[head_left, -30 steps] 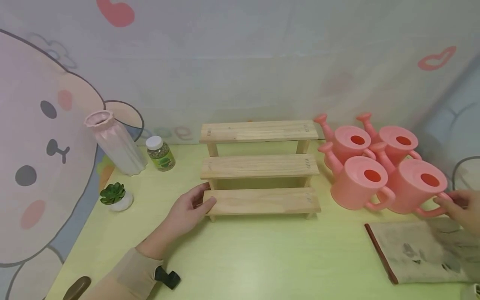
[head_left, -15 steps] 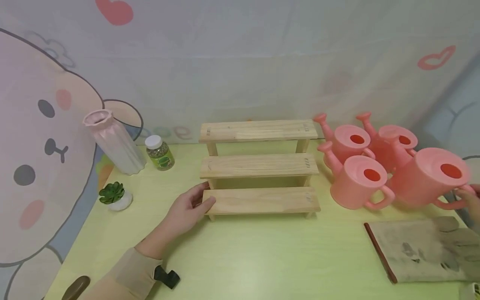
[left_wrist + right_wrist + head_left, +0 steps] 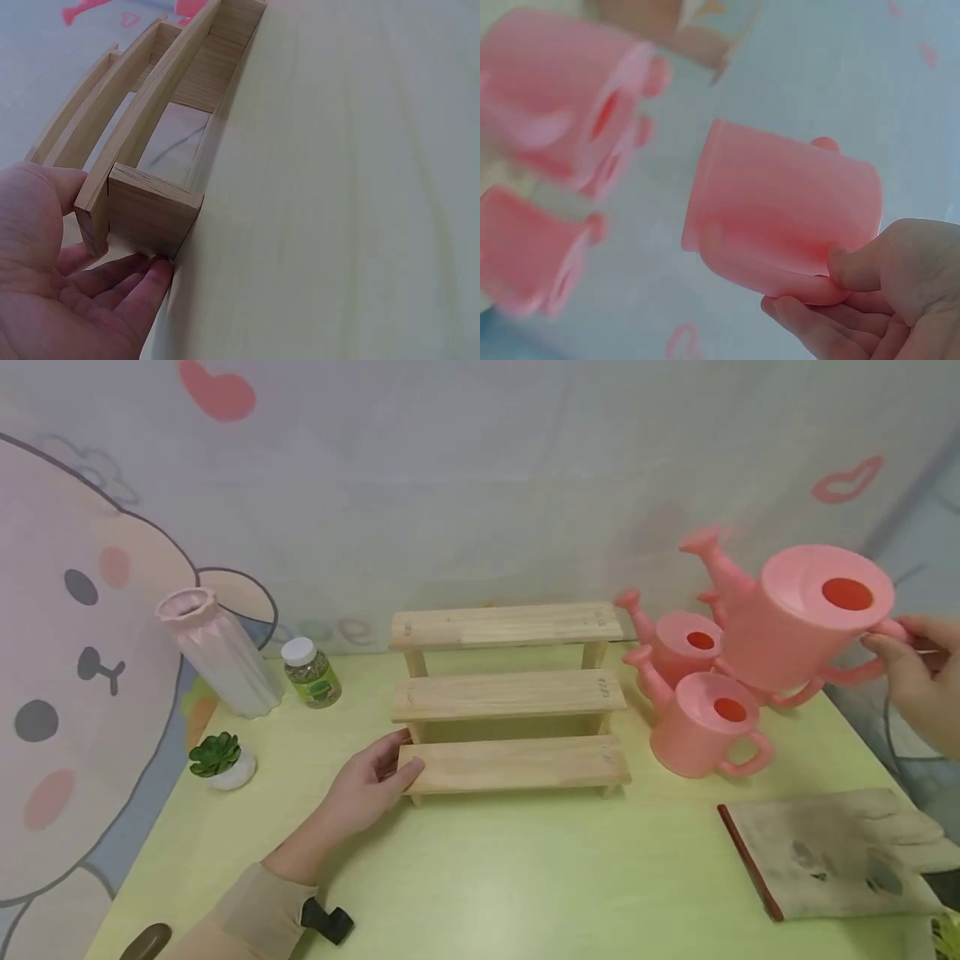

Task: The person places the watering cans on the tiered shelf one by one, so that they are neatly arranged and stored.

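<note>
My right hand (image 3: pixel 926 681) pinches the handle of a pink watering can (image 3: pixel 798 618), held up above the other cans at the right. In the right wrist view, thumb and fingers close on the lower end of that can's (image 3: pixel 787 195) handle. My left hand (image 3: pixel 367 785) grips the left end of the lowest step of a three-tier wooden stand (image 3: pixel 517 764), thumb on top of the board. The left wrist view shows the left fingers (image 3: pixel 154 289) curled under, against the stand's end leg (image 3: pixel 154 214). Two more pink watering cans stand in full view, and a third is largely hidden behind the lifted one.
A standing pink watering can (image 3: pixel 708 727) is right of the stand. Gardening gloves (image 3: pixel 832 856) lie at front right. At left are a ribbed vase (image 3: pixel 225 652), a jar with a white lid (image 3: pixel 311 672) and a small potted succulent (image 3: pixel 222 760). A printed cloth (image 3: pixel 480 485) hangs behind.
The right hand has lifted the front right watering can off the table, up and slightly back, over the cans behind it. The left hand stays on the stand; the head view has shifted slightly.
</note>
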{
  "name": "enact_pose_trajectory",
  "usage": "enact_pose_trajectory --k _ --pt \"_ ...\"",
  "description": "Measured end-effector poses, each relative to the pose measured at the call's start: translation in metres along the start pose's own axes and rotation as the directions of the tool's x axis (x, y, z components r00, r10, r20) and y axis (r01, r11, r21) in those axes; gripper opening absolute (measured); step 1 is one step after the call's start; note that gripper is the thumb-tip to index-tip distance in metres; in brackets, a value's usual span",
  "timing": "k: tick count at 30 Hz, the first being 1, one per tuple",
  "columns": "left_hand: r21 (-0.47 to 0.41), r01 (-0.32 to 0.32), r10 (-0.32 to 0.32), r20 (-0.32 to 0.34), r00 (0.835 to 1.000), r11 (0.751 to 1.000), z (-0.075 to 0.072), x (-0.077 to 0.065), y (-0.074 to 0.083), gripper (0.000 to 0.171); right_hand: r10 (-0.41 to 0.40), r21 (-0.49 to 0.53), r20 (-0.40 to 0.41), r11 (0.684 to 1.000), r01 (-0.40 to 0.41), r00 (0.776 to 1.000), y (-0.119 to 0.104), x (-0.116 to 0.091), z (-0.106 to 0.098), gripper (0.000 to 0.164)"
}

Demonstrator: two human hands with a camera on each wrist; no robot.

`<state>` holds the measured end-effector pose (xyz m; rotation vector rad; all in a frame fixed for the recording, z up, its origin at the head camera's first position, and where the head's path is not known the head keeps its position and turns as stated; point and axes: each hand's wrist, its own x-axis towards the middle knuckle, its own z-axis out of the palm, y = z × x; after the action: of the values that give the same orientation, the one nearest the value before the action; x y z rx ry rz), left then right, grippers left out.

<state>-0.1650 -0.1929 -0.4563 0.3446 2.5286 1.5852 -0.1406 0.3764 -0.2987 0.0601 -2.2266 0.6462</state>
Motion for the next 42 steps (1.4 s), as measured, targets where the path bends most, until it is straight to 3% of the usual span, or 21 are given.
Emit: enact_pose_trajectory --k 2,4,7,12,18,24,30,33,38,42 --pt "-0.010 0.004 -0.004 0.007 1.000 1.000 0.001 0.000 0.000 0.064 -0.013 -0.095 0.122 0.995 0.025 0.992 -0.052 0.008 -0.007 0.033" --pt "-0.012 0.009 -0.009 0.013 1.000 1.000 0.002 0.000 0.000 0.066 -0.021 -0.168 0.201 0.984 0.056 0.979 -0.081 0.016 -0.007 0.032" --pt "-0.003 0.016 -0.016 0.011 1.000 1.000 0.002 -0.001 0.000 0.067 -0.084 -0.222 0.236 0.965 0.138 0.968 -0.109 0.028 0.006 0.033" --pt "-0.008 0.010 -0.010 0.005 1.000 1.000 0.001 -0.002 0.000 0.066 -0.145 -0.134 0.252 0.974 0.183 0.957 -0.150 0.044 0.046 0.031" --pt "-0.021 0.016 -0.015 0.010 1.000 1.000 0.002 -0.002 0.000 0.065 -0.094 0.008 0.400 0.995 0.099 0.912 -0.197 0.057 0.092 0.036" --pt "-0.008 0.018 -0.018 0.007 1.000 1.000 0.002 -0.002 0.001 0.063 -0.142 0.019 0.476 0.988 0.151 0.868 -0.230 0.067 0.128 0.028" --pt "-0.004 0.022 -0.022 0.001 1.000 1.000 0.000 -0.002 0.002 0.062 -0.120 -0.018 0.578 0.987 0.159 0.807 -0.254 0.073 0.151 0.033" --pt "-0.014 0.027 -0.027 0.000 1.000 1.000 0.000 0.000 0.002 0.063 -0.122 -0.003 0.584 0.988 0.153 0.803 -0.260 0.073 0.160 0.038" --pt "-0.016 0.012 -0.012 0.002 1.000 1.000 0.000 0.002 0.000 0.064 -0.119 0.032 0.565 0.992 0.123 0.817 -0.265 0.072 0.174 0.040" --pt "-0.012 0.007 -0.007 -0.006 1.000 1.000 0.000 0.002 -0.002 0.063 -0.085 0.037 0.592 0.996 0.079 0.801 -0.270 0.070 0.185 0.036"
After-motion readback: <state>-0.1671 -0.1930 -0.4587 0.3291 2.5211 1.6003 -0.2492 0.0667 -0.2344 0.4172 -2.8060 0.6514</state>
